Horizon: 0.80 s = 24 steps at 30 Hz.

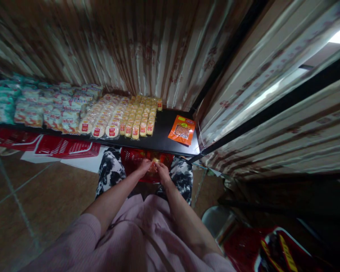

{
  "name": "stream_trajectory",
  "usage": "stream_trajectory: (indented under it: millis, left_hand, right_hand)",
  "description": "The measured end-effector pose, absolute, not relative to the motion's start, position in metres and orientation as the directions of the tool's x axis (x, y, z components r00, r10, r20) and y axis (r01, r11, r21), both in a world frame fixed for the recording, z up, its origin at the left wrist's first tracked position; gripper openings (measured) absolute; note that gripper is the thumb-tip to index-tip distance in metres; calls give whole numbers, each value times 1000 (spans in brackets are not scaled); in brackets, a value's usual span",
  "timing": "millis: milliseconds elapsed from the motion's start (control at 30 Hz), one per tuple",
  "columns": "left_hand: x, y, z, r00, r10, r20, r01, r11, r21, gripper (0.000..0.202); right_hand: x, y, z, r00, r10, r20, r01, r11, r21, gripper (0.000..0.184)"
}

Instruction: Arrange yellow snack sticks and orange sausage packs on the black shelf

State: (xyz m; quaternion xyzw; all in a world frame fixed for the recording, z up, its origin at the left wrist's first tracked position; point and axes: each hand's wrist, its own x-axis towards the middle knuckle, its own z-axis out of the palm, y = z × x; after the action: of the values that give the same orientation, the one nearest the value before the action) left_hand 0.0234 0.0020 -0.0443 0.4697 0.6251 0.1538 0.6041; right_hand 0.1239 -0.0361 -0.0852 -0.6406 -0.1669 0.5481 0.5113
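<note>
My left hand (144,166) and my right hand (162,170) meet between my knees, fingers closed on a small yellow wrapped snack pack (155,160). Its exact kind is too small to make out. Beneath them is a red basket (130,154) holding orange and yellow packs that are mostly hidden. On the black shelf (163,132) just ahead stand rows of small yellow packs (138,117). To their left are rows of round white packs (107,117) with red labels. A flat orange snack bag (182,130) lies at the shelf's right end.
White-and-orange bags (59,109) and green bags (2,98) fill the shelf's left side. Under it sit more red baskets (65,146). A striped curtain (147,49) hangs behind, with a black metal post (215,68) at right. Another red basket (294,241) stands at lower right.
</note>
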Motion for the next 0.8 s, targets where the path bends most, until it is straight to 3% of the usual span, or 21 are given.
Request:
stream_trajectory:
  millis: [267, 533, 800]
  left_hand:
    - [17, -11, -43, 217, 769, -601, 470, 457, 755, 13]
    - [8, -12, -34, 267, 774, -574, 424, 440, 791, 18]
    - [0, -1, -31, 159, 851, -500, 326, 433, 840, 19]
  right_hand:
    - [119, -44, -77, 376, 752, -541, -414, -386, -825, 40]
    - [125, -49, -70, 383, 759, -527, -411, -371, -833, 43]
    - [122, -57, -62, 405, 759, -510, -438, -329, -837, 31]
